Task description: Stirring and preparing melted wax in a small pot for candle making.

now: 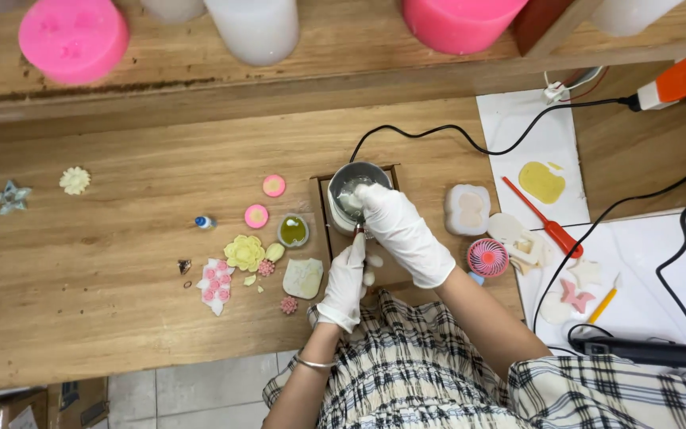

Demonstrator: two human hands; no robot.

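While right hand (400, 229) grips metal pot (356, 191) | left hand (346, 280) closed on handle, apparently | keep pot level.

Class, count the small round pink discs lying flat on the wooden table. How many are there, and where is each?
2. The upper pink disc lies left of the metal pot; the lower pink disc lies left of the green-filled cup. Others may be hidden beneath the gloved hands.

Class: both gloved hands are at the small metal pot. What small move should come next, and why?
Probably keep steadying the handle with the left hand while the right hand works the white lump in the metal pot; it sits at the rim.
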